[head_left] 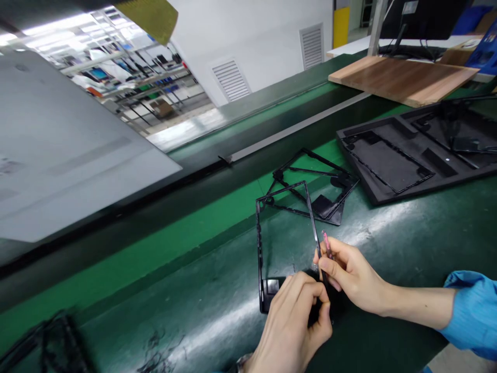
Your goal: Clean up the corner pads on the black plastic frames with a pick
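A thin black rectangular plastic frame [259, 243] is held tilted above the green bench, a wider black block at its lower left corner. My left hand [293, 316] is closed at the frame's lower end, fingers curled and thumb bent in, hiding the lower right corner. My right hand [349, 272] pinches the frame's right side between thumb and fingers. A slim pink-handled tool [326, 242] also sticks up from the right fingers; its working end is hidden. Just behind, several similar black frames [330, 213] lie overlapping on the bench.
A black foam tray [375, 194] with more frames lies at the right, a wooden board [404, 77] behind it. Black scraps [157, 355] and blurred black parts [46, 342] lie at the lower left. A large grey panel [77, 150] stands at the left.
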The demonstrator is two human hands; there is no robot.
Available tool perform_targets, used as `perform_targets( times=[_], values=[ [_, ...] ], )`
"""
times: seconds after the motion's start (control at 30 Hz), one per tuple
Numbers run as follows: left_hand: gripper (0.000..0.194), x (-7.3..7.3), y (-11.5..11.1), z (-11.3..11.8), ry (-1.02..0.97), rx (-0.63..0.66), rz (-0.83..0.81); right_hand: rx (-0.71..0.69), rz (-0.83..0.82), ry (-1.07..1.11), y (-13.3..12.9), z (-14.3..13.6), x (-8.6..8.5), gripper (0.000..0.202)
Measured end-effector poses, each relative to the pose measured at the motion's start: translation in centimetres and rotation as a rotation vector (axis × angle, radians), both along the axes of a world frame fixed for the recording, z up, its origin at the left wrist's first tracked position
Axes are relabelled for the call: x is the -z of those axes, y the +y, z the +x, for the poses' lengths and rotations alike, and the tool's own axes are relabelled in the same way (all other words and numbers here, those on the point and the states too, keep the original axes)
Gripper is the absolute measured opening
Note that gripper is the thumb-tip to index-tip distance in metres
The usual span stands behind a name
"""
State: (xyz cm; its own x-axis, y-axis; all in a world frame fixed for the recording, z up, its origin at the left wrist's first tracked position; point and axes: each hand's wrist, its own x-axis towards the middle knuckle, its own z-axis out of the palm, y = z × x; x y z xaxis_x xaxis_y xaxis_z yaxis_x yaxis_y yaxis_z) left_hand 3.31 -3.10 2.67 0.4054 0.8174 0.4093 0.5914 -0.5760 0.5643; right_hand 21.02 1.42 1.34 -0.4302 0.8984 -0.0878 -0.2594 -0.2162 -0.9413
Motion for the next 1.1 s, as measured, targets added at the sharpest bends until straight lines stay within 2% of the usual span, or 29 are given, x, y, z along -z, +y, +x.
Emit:
perform_targets(
  times=[0.2, 0.43, 0.6, 0.7, 0.8, 0.87, 0.97, 1.1],
  values=[
    [0.021, -0.1, 0.0, -0.2, 0.009, -0.001, 0.006, 0.038, 0.023, -0.031, 0.2, 0.2, 0.0, 0.048],
    [0.016, 0.1, 0.1, -0.6, -0.060, 0.003, -0.065, 0.043, 0.029, -0.056, 0.4, 0.2, -0.2, 0.049],
    [0.012, -0.8, 0.2, -1.1, 0.055, 0.054, 0.033, 0.050, 0.028, -0.071, 0.4, 0.2, -0.3, 0.051],
    [0.003, -1.0, 0.0, -1.1, 0.093, 0.065, 0.083, 0.050, 0.030, -0.084, 0.6, 0.1, -0.1, 0.051],
    [0.030, -0.3, 0.0, -0.9, 0.088, 0.023, 0.087, 0.024, 0.036, -0.107, 0.9, 0.1, 0.3, 0.051],
    [0.039, 0.4, 0.2, -1.0, 0.103, -0.021, 0.034, -0.015, 0.045, -0.138, 1.0, 0.1, 0.7, 0.050],
    [0.030, 1.3, 0.6, -1.7, 0.111, -0.037, -0.150, -0.046, 0.070, -0.225, 1.1, 0.3, 1.0, 0.043],
    [0.029, 1.9, 0.2, -3.3, 0.141, -0.175, -0.246, 0.049, 0.193, -0.346, 1.0, 0.9, 0.5, 0.036]
  ],
)
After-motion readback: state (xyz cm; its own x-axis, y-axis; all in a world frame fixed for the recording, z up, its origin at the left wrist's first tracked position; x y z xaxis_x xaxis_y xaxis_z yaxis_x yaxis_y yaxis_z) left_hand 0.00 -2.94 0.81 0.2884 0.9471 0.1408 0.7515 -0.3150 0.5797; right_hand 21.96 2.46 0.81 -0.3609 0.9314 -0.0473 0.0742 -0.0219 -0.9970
